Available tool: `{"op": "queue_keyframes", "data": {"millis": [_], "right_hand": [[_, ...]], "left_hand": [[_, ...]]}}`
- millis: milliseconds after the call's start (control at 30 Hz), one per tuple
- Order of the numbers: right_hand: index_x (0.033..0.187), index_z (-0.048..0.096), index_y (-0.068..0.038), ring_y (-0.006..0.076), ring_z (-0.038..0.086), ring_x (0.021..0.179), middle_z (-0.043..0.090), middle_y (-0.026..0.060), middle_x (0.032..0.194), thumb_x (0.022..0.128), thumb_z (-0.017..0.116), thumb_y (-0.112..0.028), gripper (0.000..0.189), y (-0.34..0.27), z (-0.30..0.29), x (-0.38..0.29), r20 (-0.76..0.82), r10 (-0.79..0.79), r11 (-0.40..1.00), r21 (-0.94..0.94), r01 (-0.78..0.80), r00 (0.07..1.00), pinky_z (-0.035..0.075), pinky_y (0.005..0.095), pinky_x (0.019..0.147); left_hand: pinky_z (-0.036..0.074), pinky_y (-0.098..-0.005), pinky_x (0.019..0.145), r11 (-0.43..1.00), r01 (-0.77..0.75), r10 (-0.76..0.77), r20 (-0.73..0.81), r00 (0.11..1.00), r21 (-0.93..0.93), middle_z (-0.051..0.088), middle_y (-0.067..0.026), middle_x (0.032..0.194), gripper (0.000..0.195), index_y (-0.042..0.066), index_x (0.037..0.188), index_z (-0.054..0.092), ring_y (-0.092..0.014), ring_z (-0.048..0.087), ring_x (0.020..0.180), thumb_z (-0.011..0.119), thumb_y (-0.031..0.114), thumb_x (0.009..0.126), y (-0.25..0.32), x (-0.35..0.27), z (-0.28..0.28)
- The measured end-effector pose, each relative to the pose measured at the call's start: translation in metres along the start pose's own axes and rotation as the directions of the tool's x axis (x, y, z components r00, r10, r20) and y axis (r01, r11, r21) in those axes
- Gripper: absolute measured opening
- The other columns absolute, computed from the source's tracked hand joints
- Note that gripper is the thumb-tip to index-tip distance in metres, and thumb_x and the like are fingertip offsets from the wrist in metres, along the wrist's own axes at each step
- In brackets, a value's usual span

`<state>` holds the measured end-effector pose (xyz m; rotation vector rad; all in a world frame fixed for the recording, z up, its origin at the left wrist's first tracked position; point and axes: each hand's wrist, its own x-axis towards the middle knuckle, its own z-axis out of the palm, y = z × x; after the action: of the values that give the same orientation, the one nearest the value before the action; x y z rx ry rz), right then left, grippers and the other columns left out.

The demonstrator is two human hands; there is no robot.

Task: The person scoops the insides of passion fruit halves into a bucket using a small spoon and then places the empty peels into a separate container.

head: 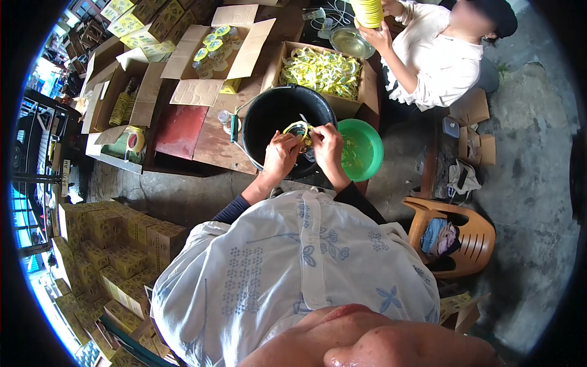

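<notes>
Over a black bucket [261,114] I hold a small clear plastic cup [298,130] with a yellow rim. My left hand [280,153] grips the cup from the left side. The fingers of my right hand [328,144] pinch at the rim on the right. A narrow pale sliver [303,118] sticks up by these fingers; whether it is a blade or a strip I cannot tell. The bucket's inside is dark, and my hands hide part of it. A green basin [373,153] with liquid and yellow scraps stands right of my right hand.
A carton of yellow strips [321,71] stands behind the bucket. An open carton of lidded cups [192,59] and a carton of stacked yellow cups [121,108] are at left. A co-worker [435,59] holds a cup stack [367,13]. A chair [477,238] stands at right, stacked cartons [124,238] at lower left.
</notes>
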<state>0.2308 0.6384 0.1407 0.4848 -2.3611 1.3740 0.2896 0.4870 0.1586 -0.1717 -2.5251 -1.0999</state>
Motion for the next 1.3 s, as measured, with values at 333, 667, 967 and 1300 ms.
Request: {"op": "queue_keyframes", "data": {"millis": [333, 667, 967, 1300], "right_hand": [[0.088, 0.066, -0.011, 0.0256, 0.060, 0.073, 0.057, 0.0037, 0.077, 0.076, 0.074, 0.000, 0.018, -0.023, -0.011, -0.006, 0.002, -0.238, 0.956, -0.175, 0.235, 0.971, 0.042, 0.0406, 0.070], [0.082, 0.067, -0.008, 0.0285, 0.063, 0.066, 0.061, 0.0087, 0.074, 0.080, 0.076, -0.003, 0.010, 0.007, 0.001, 0.008, -0.042, 0.102, 0.991, 0.087, -0.098, 0.994, 0.046, 0.0430, 0.062], [0.090, 0.065, -0.012, 0.0253, 0.061, 0.076, 0.057, 0.0032, 0.078, 0.076, 0.075, 0.000, 0.021, -0.020, -0.007, 0.003, -0.010, -0.217, 0.970, -0.116, 0.215, 0.976, 0.042, 0.0404, 0.072], [0.086, 0.065, -0.009, 0.0267, 0.060, 0.073, 0.058, 0.0046, 0.078, 0.077, 0.074, 0.001, 0.016, -0.011, 0.002, 0.006, 0.031, -0.223, 0.966, -0.128, 0.225, 0.974, 0.042, 0.0403, 0.072]], "left_hand": [[0.053, -0.0414, 0.083, 1.000, 0.027, -0.027, -0.029, 0.999, 0.008, 0.070, -0.0129, 0.084, 0.014, 0.003, 0.098, 0.074, -0.033, 0.068, 0.077, 0.071, 0.011, 0.087, -0.006, 0.010, -0.007], [0.056, -0.0412, 0.075, 0.998, 0.021, -0.024, -0.061, 0.998, -0.052, 0.069, -0.0151, 0.089, 0.017, 0.002, 0.098, 0.073, -0.035, 0.067, 0.083, 0.069, 0.002, 0.081, -0.015, 0.013, -0.004], [0.054, -0.0411, 0.076, 0.995, 0.091, -0.092, -0.028, 0.995, -0.033, 0.068, -0.0152, 0.088, 0.018, 0.001, 0.097, 0.072, -0.035, 0.065, 0.083, 0.072, 0.006, 0.080, -0.013, 0.022, -0.015], [0.052, -0.0416, 0.075, 1.000, -0.007, 0.007, -0.002, 1.000, -0.002, 0.066, -0.0131, 0.086, 0.014, 0.004, 0.091, 0.072, -0.033, 0.062, 0.082, 0.074, 0.006, 0.078, -0.022, 0.017, -0.012]]}}
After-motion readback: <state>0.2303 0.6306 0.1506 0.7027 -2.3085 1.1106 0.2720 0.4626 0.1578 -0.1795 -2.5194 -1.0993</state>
